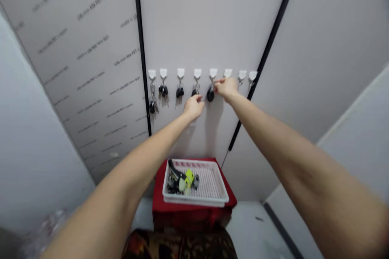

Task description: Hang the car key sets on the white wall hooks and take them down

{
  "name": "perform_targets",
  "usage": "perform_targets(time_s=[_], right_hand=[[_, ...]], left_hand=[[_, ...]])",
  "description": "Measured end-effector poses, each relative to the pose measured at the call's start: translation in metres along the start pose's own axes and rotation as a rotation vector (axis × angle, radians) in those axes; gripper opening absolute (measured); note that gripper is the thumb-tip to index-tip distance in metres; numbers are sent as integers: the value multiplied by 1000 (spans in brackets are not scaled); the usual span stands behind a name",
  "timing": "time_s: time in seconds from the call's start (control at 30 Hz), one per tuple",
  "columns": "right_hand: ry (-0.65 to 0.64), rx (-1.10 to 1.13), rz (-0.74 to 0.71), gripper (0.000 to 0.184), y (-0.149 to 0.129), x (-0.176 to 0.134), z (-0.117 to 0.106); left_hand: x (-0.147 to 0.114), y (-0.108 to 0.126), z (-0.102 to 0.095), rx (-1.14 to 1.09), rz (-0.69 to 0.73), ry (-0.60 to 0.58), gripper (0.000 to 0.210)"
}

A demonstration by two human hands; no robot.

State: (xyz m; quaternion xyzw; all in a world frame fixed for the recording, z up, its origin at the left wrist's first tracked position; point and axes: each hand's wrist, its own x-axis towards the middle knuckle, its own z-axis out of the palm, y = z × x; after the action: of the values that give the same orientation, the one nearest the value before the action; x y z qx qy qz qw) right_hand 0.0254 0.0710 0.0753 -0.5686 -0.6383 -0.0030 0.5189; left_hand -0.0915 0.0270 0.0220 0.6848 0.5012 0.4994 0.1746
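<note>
A row of white adhesive hooks [180, 73] runs across a pale panel, and bunches of keys hang from several of them. My right hand [227, 88] is closed at the fifth hook from the left, its fingertips pinched at the upper side of a black-headed bunch of keys [210, 94]. Just below the fourth bunch of keys [195, 90] is my left hand [194, 107], fingers pointing right and slightly apart, with nothing visible between them. Farther left hang the third bunch [180, 92], the second bunch [163, 91] and a lower-hanging bunch [152, 106].
Below the hooks, a white plastic basket [212, 200] rests on a red box [165, 209]. It holds more keys and a yellow-green item [189, 178]. Black vertical strips [140, 28] edge the panel. Printed film covers the panel at left.
</note>
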Motion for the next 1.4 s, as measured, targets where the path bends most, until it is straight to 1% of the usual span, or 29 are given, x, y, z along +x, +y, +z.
perform_targets(time_s=[0.07, 0.1, 0.13, 0.17, 0.23, 0.3, 0.33, 0.37, 0.43, 0.53, 0.63, 0.73, 0.83, 0.93, 1.0, 1.03, 1.07, 1.13, 1.2, 1.23, 1.27, 1.33, 1.4], right_hand=[[36, -11, 4, 22, 6, -16, -1], [28, -14, -9, 24, 10, -29, -1], [-9, -15, -34, 26, 13, -46, 0], [-83, -23, -56, 27, 18, -66, 2], [-325, -59, -83, 25, 26, -116, 10], [-677, -110, -123, 22, 34, -167, 24], [-817, -139, -155, 21, 37, -189, 33], [-904, -180, -169, 22, 39, -209, 42], [-957, -317, -175, 23, 40, -237, 63], [-939, -462, -143, 28, 34, -257, 88], [-942, -483, -99, 27, 31, -262, 103], [-902, -348, -28, 22, 34, -261, 103], [-778, -37, 125, 23, 42, -257, 93], [-616, 302, 291, 24, 47, -249, 76], [-499, 475, 346, 24, 49, -243, 64], [-440, 536, 358, 24, 50, -239, 57], [-380, 582, 364, 25, 51, -234, 51], [-262, 630, 370, 28, 51, -222, 39], [-151, 651, 374, 30, 48, -205, 26], [-106, 663, 376, 30, 46, -195, 20], [-70, 676, 376, 29, 43, -185, 13], [-9, 710, 364, 28, 36, -164, 2], [53, 736, 342, 30, 30, -142, -7]], left_hand=[[-15, -15, -3, -3, -12, -39, 33], [-25, -24, -4, -1, -20, -70, 32], [-37, -33, -4, 2, -29, -109, 32], [-51, -43, -5, 8, -38, -155, 31], [-82, -63, -6, 34, -59, -251, 29], [-111, -84, -7, 76, -103, -322, 28], [-123, -94, -7, 99, -140, -337, 27], [-133, -104, -7, 119, -189, -329, 27], [-148, -123, -8, 143, -292, -289, 27], [-159, -143, -11, 138, -385, -246, 25], [-165, -154, -16, 109, -390, -254, 24], [-170, -159, -20, 79, -368, -271, 23], [-172, -156, -16, 6, -368, -272, 23], [-170, -140, 2, -143, -337, -317, 27], [-167, -122, 17, -290, -293, -358, 35], [-165, -112, 25, -362, -276, -359, 42], [-163, -102, 32, -418, -269, -334, 48], [-156, -84, 43, -469, -280, -222, 60], [-146, -69, 49, -477, -288, -91, 66], [-141, -63, 51, -477, -278, -44, 68], [-135, -57, 54, -475, -254, -25, 69], [-122, -47, 59, -454, -198, -61, 67], [-108, -34, 65, -435, -153, -167, 57]])
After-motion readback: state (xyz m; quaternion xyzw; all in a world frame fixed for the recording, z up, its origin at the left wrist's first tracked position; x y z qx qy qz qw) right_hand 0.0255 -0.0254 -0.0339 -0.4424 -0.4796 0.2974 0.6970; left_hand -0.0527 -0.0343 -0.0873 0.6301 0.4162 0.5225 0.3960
